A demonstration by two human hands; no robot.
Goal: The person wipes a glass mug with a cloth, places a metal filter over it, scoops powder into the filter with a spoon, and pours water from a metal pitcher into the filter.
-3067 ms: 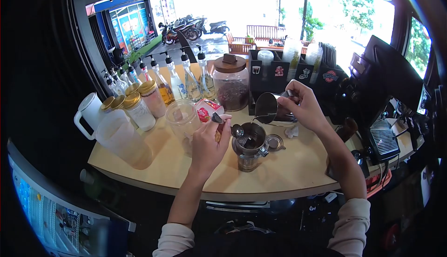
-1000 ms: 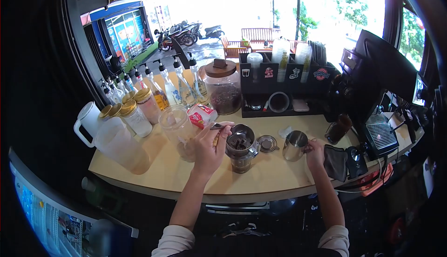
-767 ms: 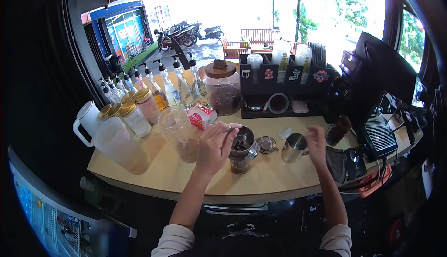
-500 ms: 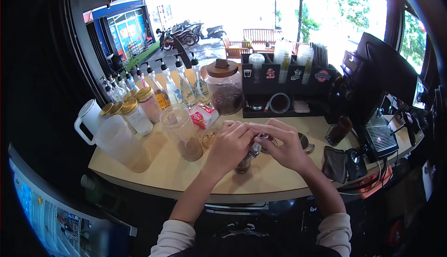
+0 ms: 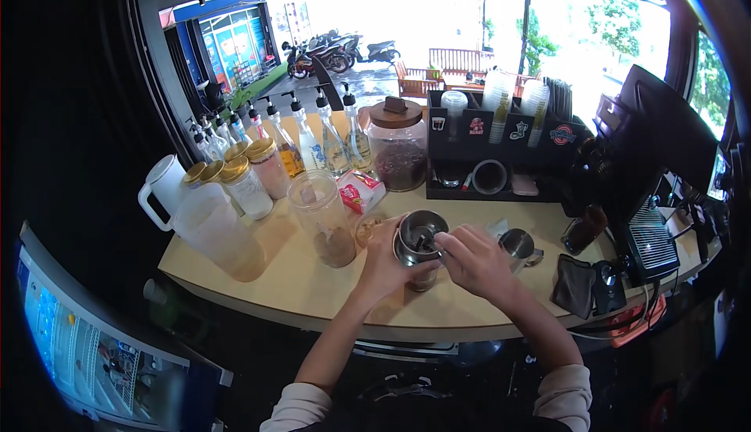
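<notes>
My left hand is wrapped round a steel cup, its open mouth tipped toward me. Something dark shows inside the cup, too small to name. At the cup's right rim my right hand is closed in a pinch; what its fingers hold is hidden. Just under the steel cup stands a small clear glass, partly covered by my left thumb. To the right is a steel pitcher with a handle. A clear tub of brown powder stands left of my left hand.
A frosted jug, gold-lidded jars and pump bottles line the left. Behind are a red-and-white packet, a wooden-lidded jar and a black cup organiser. A dark cloth lies near the coffee machine.
My hands were together above the small glass, fingers touching. Now they are apart, the left round the steel cup and the right at its rim. The view has shifted slightly.
</notes>
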